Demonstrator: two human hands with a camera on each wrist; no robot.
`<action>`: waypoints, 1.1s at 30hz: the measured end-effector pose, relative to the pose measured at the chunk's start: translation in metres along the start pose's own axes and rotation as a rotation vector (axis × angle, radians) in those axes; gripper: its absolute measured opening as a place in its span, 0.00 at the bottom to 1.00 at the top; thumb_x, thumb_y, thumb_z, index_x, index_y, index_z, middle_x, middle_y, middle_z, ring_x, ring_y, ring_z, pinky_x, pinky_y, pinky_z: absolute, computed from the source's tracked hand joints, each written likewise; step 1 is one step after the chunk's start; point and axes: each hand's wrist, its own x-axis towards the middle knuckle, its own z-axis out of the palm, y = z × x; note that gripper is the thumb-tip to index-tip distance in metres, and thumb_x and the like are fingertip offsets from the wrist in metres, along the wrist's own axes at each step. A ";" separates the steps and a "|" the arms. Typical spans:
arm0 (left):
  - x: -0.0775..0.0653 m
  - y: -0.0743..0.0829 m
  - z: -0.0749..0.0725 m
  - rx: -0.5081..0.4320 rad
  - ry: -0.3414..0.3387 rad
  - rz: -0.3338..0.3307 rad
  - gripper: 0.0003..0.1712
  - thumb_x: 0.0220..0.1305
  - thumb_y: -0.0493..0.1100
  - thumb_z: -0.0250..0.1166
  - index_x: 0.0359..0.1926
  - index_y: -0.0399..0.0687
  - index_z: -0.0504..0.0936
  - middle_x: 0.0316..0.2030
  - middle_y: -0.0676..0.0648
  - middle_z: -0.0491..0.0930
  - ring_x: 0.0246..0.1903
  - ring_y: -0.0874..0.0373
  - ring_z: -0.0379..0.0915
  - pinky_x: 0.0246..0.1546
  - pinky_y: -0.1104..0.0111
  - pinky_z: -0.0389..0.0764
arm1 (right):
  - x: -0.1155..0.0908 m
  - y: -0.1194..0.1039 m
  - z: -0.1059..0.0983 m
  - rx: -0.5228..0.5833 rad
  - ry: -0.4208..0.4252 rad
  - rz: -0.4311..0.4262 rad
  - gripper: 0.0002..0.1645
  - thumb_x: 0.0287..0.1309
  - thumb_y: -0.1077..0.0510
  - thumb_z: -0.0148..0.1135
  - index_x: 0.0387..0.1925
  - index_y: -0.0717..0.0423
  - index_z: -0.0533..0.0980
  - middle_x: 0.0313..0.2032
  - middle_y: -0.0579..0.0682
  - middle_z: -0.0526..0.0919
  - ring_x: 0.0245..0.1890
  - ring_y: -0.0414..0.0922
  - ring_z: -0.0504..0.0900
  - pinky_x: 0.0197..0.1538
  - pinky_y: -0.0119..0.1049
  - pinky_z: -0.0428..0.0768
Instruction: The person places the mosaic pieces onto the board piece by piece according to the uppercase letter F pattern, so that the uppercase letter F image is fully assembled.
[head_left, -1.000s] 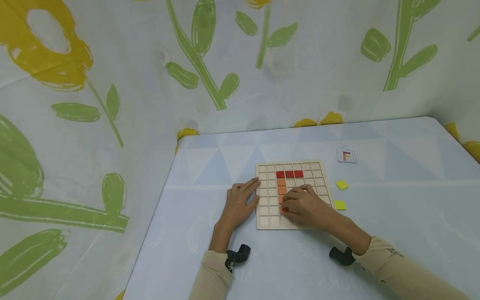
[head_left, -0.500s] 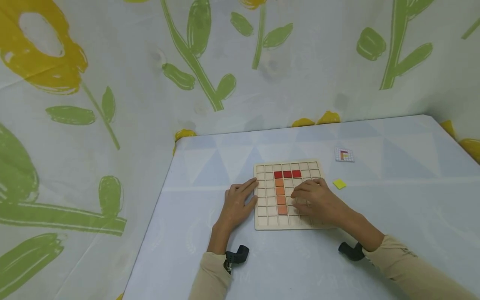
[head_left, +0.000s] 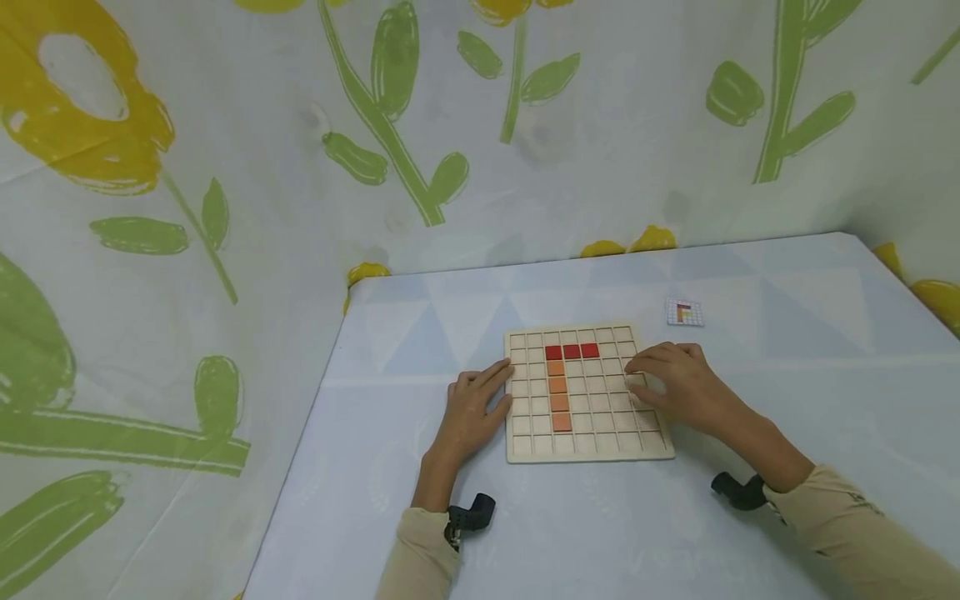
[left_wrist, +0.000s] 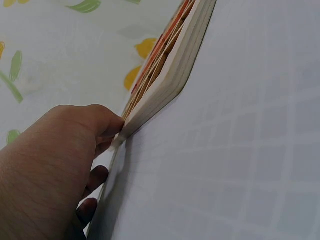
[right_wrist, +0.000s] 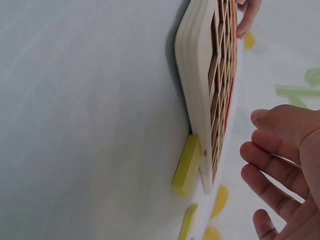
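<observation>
A square wooden grid board [head_left: 600, 450] lies on the table in the head view. Three red tiles [head_left: 572, 352] form a row on it, and several orange tiles [head_left: 558, 385] run down in a column below the leftmost red one. My left hand [head_left: 471, 410] rests at the board's left edge, fingertips on its rim and thumb against the side. Over the right edge hovers my right hand [head_left: 678, 387], fingers loosely bent and parted, with nothing between them. Two yellow tiles, a near one [right_wrist: 186, 165] and a farther one [right_wrist: 188, 221], show beside the board in the right wrist view; the right hand hides them from the head camera.
A small pattern card [head_left: 685, 312] lies farther back on the right of the pale table [head_left: 420, 333]. A flower-print cloth [head_left: 600, 167] rises behind and to the left. Black wrist cameras sit on both arms, one at the left wrist [head_left: 471, 512].
My right hand has let go of the lowest orange tile, which now sits in the column, and has moved right to the board's edge, covering the yellow tiles. The left hand has stayed put.
</observation>
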 end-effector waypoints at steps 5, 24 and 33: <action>0.000 0.001 0.001 -0.007 0.003 0.006 0.27 0.74 0.51 0.56 0.71 0.57 0.71 0.72 0.59 0.65 0.57 0.54 0.65 0.57 0.54 0.64 | -0.004 0.010 -0.004 -0.049 0.001 0.038 0.13 0.55 0.60 0.74 0.43 0.56 0.85 0.45 0.52 0.86 0.51 0.54 0.79 0.54 0.56 0.64; 0.001 -0.001 0.001 -0.012 -0.011 -0.002 0.28 0.74 0.52 0.56 0.72 0.58 0.71 0.72 0.59 0.64 0.58 0.54 0.65 0.57 0.55 0.64 | -0.016 0.039 -0.015 -0.087 -0.024 0.110 0.17 0.51 0.65 0.74 0.45 0.60 0.83 0.49 0.58 0.84 0.56 0.60 0.74 0.53 0.63 0.61; 0.001 0.000 0.001 -0.008 -0.013 -0.009 0.28 0.74 0.51 0.56 0.72 0.57 0.70 0.72 0.59 0.64 0.58 0.54 0.65 0.57 0.54 0.63 | -0.018 0.049 -0.017 -0.097 -0.067 0.093 0.17 0.50 0.68 0.72 0.44 0.60 0.83 0.47 0.58 0.85 0.54 0.60 0.74 0.52 0.66 0.60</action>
